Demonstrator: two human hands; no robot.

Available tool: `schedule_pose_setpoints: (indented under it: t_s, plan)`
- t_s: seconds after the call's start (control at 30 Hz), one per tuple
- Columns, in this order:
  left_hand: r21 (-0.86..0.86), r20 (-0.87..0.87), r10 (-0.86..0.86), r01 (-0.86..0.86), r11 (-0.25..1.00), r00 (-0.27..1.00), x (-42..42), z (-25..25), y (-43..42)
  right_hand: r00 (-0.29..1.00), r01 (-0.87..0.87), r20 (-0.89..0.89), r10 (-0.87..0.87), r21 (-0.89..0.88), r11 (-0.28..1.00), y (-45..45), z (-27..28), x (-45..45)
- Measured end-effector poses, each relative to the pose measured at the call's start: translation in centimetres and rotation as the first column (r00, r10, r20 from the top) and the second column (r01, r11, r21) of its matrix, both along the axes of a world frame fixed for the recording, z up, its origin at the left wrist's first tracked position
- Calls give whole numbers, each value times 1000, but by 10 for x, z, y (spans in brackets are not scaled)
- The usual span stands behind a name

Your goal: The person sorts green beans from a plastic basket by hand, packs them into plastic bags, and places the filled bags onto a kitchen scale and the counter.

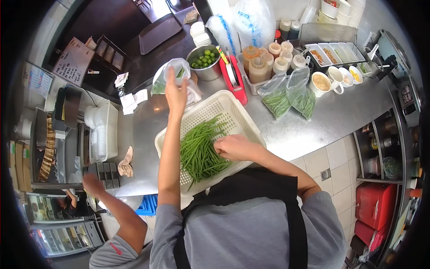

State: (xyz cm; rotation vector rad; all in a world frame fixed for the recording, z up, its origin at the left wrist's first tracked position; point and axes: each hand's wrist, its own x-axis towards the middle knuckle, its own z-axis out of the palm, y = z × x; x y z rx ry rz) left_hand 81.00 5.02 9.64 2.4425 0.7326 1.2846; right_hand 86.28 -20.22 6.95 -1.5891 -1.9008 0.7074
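Note:
A white perforated basket (237, 110) lies on the steel counter, with a heap of long green beans (197, 152) inside. My right hand (230, 147) is at the right side of the heap, its fingers curled against the beans. My left hand (176, 92) is raised beyond the basket, fingers apart, in front of a clear plastic bag (159, 84) with greens in it. The bag rests on a small white scale (192, 95). Whether the left fingers touch the bag is unclear.
Beyond the basket stand a steel pot of limes (201, 51), a red tape dispenser (237, 85) and sauce bottles (258, 69). Two bags of cut beans (301, 101) lie to the right, near cups (320, 84). Another person's arm (118, 208) reaches in at the lower left.

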Motion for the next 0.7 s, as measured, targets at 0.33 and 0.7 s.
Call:
schedule_pose_setpoints:
  t_s: [0.33,0.7]
  plan:
    - [-521,381,-190,380,764,905,-44,138,15,908,339,-382,-169,437,833,-7,121,60]
    - [-717,332,-384,495,491,862,-71,171,-72,913,360,-257,-315,873,330,72,174,46]
